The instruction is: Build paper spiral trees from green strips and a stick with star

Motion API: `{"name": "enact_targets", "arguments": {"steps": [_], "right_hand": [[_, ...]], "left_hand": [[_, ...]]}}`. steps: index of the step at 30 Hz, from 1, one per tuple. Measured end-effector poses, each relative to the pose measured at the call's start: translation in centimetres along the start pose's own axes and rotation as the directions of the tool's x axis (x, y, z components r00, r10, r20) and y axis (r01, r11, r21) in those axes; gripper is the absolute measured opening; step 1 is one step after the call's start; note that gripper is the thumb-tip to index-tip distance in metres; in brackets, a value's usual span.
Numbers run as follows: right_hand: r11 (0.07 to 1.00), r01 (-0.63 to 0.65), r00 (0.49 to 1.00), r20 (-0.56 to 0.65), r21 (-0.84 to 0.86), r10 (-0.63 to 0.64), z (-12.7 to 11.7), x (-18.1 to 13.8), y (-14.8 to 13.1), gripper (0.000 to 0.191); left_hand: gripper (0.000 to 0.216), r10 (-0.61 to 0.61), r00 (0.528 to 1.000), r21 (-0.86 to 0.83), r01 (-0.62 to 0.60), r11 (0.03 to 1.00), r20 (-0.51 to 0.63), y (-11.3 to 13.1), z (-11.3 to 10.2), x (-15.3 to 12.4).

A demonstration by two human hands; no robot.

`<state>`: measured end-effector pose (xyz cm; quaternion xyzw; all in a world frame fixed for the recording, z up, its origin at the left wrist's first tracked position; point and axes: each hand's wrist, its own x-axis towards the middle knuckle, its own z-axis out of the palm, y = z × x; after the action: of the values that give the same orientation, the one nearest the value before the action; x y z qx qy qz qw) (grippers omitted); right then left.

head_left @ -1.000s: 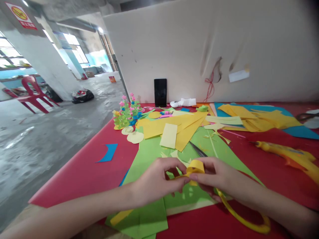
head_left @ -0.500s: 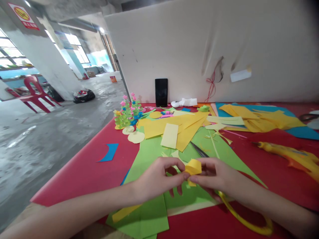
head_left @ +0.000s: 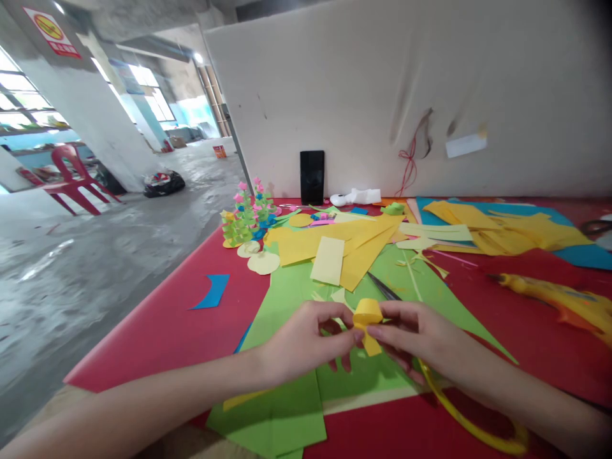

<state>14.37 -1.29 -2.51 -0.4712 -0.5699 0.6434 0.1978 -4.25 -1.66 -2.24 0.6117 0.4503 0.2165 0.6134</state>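
Note:
A small yellow paper strip (head_left: 368,312), bent into a loop with a tail hanging below, is pinched between both hands. My left hand (head_left: 322,335) grips it from the left with thumb and forefinger, the other fingers curled loosely beneath. From the right, my right hand (head_left: 406,335) holds its other side between thumb and fingers. Under them lies green paper (head_left: 287,408). A pair of scissors with a yellow handle (head_left: 449,408) rests below my right forearm; its dark blades (head_left: 384,287) point away past the hands, its middle hidden by my right hand.
Yellow sheets (head_left: 296,248) and a pale card (head_left: 328,260) lie ahead. Small paper plants (head_left: 246,213) stand at the back left, near a blue scrap (head_left: 213,292). A black phone (head_left: 312,177) leans on the wall. A yellow glue gun (head_left: 549,290) lies right.
The yellow strip has turned between my fingers: its loop now stands up and more of its tail shows below. My right thumb has shifted up and left over it.

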Motion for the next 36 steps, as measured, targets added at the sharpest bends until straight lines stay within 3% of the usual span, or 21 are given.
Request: {"name": "enact_targets", "arguments": {"steps": [19,32,36], "right_hand": [[0.997,0.041,0.999,-0.014,-0.062,-0.042,0.15,0.06,-0.06,0.027],[0.996,0.075,0.996,-0.044,-0.041,-0.077,0.14,0.12,0.19,0.023],[0.995,0.088,0.995,-0.046,-0.056,-0.091,0.00,0.10,0.13,0.023]], "left_hand": [[0.020,0.083,0.996,-0.122,-0.086,0.989,-0.023,-0.13,-0.42,0.48],[0.018,0.050,0.995,-0.088,-0.058,0.994,-0.092,0.08,-0.56,0.53],[0.017,0.058,0.997,-0.135,-0.065,0.989,-0.052,0.21,-0.66,0.43]]}}
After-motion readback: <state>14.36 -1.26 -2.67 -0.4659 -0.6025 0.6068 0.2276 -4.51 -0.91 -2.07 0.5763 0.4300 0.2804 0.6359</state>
